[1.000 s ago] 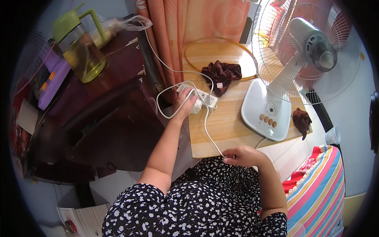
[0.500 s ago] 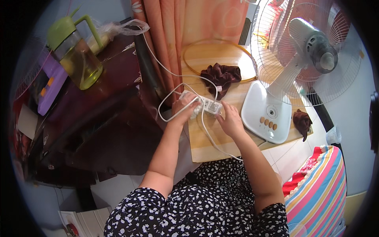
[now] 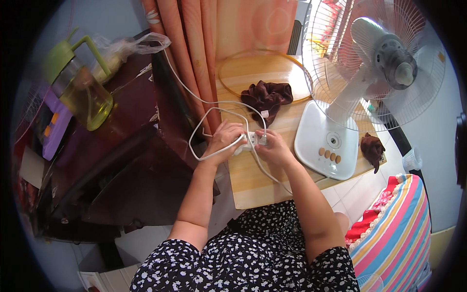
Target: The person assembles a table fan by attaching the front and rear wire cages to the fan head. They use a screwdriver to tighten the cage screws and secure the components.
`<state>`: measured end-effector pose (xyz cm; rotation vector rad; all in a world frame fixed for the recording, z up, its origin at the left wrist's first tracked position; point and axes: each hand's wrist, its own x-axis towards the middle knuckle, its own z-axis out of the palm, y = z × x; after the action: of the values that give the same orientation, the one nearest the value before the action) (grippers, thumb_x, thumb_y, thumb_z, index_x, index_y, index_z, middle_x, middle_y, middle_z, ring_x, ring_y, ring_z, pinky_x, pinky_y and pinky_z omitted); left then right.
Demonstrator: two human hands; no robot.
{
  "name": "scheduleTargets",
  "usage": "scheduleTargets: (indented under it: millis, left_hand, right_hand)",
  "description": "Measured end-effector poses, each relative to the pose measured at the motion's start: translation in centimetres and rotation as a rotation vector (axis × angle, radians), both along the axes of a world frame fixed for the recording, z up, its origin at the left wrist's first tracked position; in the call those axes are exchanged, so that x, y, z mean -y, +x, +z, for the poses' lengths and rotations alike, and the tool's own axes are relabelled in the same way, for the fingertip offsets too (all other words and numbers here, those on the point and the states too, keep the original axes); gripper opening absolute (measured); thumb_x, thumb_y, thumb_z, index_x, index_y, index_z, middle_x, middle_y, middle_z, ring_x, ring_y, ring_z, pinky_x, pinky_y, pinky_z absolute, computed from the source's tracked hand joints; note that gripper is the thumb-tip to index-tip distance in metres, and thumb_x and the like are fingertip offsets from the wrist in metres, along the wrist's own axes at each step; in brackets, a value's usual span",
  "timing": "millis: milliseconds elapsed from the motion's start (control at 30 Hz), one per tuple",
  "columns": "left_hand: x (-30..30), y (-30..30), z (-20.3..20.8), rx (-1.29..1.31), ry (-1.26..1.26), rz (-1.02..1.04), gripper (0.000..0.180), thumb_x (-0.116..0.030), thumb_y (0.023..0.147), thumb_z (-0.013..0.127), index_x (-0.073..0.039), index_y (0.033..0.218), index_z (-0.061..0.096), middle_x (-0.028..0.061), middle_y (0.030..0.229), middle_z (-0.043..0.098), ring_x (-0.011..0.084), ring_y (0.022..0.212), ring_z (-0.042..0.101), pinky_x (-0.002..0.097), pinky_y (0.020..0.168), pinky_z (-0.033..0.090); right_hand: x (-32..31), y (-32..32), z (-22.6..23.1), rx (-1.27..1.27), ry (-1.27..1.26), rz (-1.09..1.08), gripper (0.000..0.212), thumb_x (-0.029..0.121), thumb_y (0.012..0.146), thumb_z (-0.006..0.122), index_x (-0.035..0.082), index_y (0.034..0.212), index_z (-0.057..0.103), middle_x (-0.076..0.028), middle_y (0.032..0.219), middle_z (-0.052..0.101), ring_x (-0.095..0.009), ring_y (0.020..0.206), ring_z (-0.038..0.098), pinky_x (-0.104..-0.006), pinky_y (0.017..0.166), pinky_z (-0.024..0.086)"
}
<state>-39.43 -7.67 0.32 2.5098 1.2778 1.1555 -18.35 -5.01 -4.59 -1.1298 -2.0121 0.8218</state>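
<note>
At the left side of the wood-grain tabletop, our left hand curls over one end of a white power strip; our right hand pinches narrowly at the other (fingertips partly hidden). A table fan stands to the right.

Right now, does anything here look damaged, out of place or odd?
Yes: the dark red furniture has pale, ragged patches along its edge, apparently chipped. A brown cloth lies crumpled on the wooden table, and white cord loops untidily beside the left hand.
</note>
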Motion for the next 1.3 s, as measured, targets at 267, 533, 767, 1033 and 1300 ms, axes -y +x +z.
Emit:
scheduleTargets:
  millis: [267, 533, 767, 1033, 1300]
  left_hand:
    - [0.1, 0.9, -1.7, 0.171, -0.133, 0.081, 0.013, -0.015, 0.082, 0.06, -0.006, 0.092, 0.061, 0.0115, 0.093, 0.061, 0.0327, 0.084, 0.06, 0.0392, 0.072, 0.049]
    - [-0.2, 4.9, -1.1, 0.483, -0.108, -0.008, 0.018, -0.017, 0.089, 0.054, -0.003, 0.1, 0.053, 0.0114, 0.096, 0.059, 0.0251, 0.086, 0.061, 0.0323, 0.073, 0.048]
    - [6.5, 4.8, 2.6, 0.894, -0.627, -0.431, 0.02, -0.021, 0.094, 0.048, -0.003, 0.102, 0.049, 0.0073, 0.093, 0.058, 0.0138, 0.082, 0.057, 0.0271, 0.075, 0.046]
    - [15.5, 8.1, 12.2, -0.032, -0.581, -0.976, 0.019, -0.023, 0.088, 0.055, -0.005, 0.088, 0.054, 0.0063, 0.071, 0.059, 0.0238, 0.064, 0.06, 0.0321, 0.057, 0.048]
    - [17.4, 13.3, 9.1, -0.46, -0.696, -1.201, 0.031, -0.029, 0.086, 0.047, 0.001, 0.082, 0.051, 0.0191, 0.072, 0.057, 0.0348, 0.068, 0.057, 0.0419, 0.062, 0.045]
  right_hand:
    - [1.0, 0.0, 1.6, 0.0, -0.021, -0.036, 0.047, 0.026, 0.075, 0.067, 0.009, 0.118, 0.057, -0.011, 0.122, 0.051, -0.029, 0.114, 0.046, -0.0363, 0.097, 0.037]
    - [0.5, 0.3, 1.4, 0.046, -0.079, -0.017, 0.045, 0.02, 0.077, 0.066, 0.005, 0.118, 0.055, -0.013, 0.127, 0.047, -0.028, 0.117, 0.046, -0.0341, 0.099, 0.036]
    - [4.1, 0.7, 2.0, -0.058, 0.1, -0.299, 0.06, 0.026, 0.082, 0.061, -0.001, 0.13, 0.038, -0.017, 0.13, 0.043, -0.034, 0.121, 0.04, -0.0366, 0.104, 0.03]
    - [13.0, 1.5, 2.5, 0.488, 0.317, -0.172, 0.038, 0.025, 0.074, 0.065, 0.006, 0.105, 0.056, -0.009, 0.094, 0.061, -0.027, 0.091, 0.056, -0.0388, 0.082, 0.043]
    - [11.0, 4.5, 9.0, -0.36, -0.616, 0.365, 0.021, 0.024, 0.089, 0.055, 0.003, 0.092, 0.054, -0.009, 0.082, 0.064, -0.016, 0.075, 0.06, -0.03, 0.07, 0.046]
